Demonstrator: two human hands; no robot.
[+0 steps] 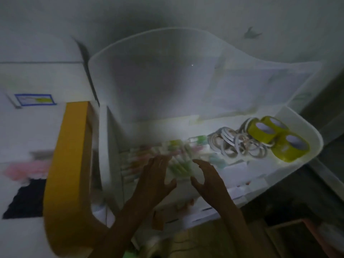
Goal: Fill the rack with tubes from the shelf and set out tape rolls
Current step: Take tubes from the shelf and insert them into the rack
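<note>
Reaching into a white bin [305, 127] with a tall translucent back wall [158, 75], both hands hover over a blurred heap of tubes [178, 159] with pink, green and pale caps. The left hand [155, 175] has its fingers straight and spread, thumb out to the right; its fingertips lie over the tubes, though the blur hides whether they touch. The right hand [207, 178] is spread wide too, fingers slightly bent, thumb pointing toward the left hand — neither hand holds anything. Some tubes show in the gap between the two thumbs.

To the right of the tubes, in the same bin, sits a tangle of thin white rings [240, 144] — tape rolls or cores, I cannot tell which. Just beyond them, in the bin's far right corner, three yellow tape rolls [286, 146] stand close together, two behind and one larger in front, their pale cores facing up. White boxes or cards [240, 174] lie in the bin right of the right hand, too blurred to read.

At the left of the bin a yellow curved bar [68, 164] runs from top to bottom. Farther left lies a white surface with a blue-bordered label [35, 99], a pink blur [24, 170] and a dark patch [26, 200]. No rack can be made out; the scene is dim and smeared.
</note>
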